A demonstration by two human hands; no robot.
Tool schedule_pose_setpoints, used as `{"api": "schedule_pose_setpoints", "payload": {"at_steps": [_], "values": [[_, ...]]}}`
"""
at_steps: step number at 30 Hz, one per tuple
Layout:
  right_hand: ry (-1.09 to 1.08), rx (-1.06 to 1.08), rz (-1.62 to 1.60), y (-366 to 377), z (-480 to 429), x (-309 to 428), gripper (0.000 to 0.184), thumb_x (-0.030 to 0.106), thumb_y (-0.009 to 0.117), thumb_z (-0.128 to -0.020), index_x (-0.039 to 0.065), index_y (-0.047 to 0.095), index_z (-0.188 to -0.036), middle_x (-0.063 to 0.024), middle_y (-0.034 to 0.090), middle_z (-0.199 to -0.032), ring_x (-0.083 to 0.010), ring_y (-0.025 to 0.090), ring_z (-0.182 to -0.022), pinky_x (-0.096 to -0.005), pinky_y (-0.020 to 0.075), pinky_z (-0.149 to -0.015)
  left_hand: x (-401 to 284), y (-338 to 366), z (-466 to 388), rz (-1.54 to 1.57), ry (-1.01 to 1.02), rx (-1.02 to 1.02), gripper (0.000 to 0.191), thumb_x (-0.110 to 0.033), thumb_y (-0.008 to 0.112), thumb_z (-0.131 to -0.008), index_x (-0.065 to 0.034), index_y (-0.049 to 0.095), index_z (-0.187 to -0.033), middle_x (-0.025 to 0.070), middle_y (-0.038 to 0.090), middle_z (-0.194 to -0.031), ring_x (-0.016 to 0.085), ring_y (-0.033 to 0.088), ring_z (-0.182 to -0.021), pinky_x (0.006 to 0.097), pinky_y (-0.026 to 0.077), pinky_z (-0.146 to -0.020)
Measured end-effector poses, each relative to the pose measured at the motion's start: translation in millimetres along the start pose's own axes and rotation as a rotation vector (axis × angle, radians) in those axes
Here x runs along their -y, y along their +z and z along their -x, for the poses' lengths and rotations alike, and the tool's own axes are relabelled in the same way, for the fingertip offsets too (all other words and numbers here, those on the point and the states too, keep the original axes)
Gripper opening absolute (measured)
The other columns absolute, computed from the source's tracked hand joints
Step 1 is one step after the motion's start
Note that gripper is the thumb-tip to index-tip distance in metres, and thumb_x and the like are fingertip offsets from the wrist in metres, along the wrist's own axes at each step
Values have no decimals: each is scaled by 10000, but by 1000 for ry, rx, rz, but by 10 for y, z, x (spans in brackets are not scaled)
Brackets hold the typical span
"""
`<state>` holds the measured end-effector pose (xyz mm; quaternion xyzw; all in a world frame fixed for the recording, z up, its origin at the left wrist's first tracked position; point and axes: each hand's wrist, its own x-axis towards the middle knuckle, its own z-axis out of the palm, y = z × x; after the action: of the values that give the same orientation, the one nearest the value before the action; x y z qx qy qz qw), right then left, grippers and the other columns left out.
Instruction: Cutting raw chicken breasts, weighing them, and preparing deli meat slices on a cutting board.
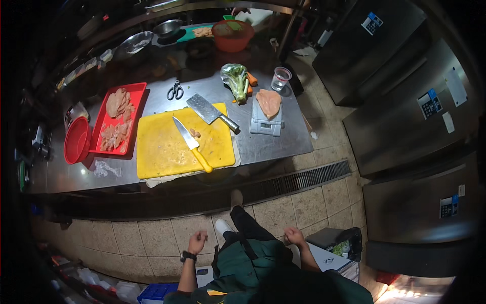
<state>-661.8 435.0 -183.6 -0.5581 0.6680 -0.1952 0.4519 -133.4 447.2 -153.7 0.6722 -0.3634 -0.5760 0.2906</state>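
My left hand point(198, 242), with a dark watch on its wrist, hangs over the tiled floor, fingers loosely curled around nothing visible. On the other side of my body, my right hand point(295, 235) is also curled and holds nothing I can see. Both are well apart from the steel table point(262, 150). A yellow cutting board point(163, 144) lies there, bearing a yellow-handled chef's knife point(188, 135) and small meat scraps point(195, 133). A cleaver point(207, 108) rests across its far edge. Raw chicken breast point(269, 102) sits on a digital kitchen scale point(264, 128).
A red tray point(137, 99) holds raw chicken; a red bowl point(77, 140) leans beside it. Kitchen scissors point(175, 91), wrapped broccoli point(237, 81), carrots point(251, 79) and a plastic cup point(281, 79) stand farther back. Another person's hand point(241, 11) shows behind an orange basin point(232, 38). Steel refrigerators point(402, 129) stand right.
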Motion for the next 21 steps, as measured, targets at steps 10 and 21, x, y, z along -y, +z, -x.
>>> {"api": "schedule_pose_setpoints", "payload": {"at_steps": [10, 21], "values": [[701, 374, 307, -1233, -74, 257, 156, 179, 589, -911, 68, 698, -931, -80, 683, -776, -161, 605, -594, -344, 497, -532, 1883, -547, 1815, 506, -976, -122, 204, -220, 600, -942, -95, 644, -1098, 108, 725, -827, 239, 704, -722, 429, 558, -630], [-512, -349, 184, -1868, -4098, 3878, 268, 217, 754, -831, 32, 750, -1025, -174, 738, -861, -318, 722, -787, -374, 556, -720, 737, 615, 231, 360, -423, -345, 239, -293, 630, -1002, -118, 658, -1162, 46, 697, -899, 155, 664, -748, 274, 493, -581]]}}
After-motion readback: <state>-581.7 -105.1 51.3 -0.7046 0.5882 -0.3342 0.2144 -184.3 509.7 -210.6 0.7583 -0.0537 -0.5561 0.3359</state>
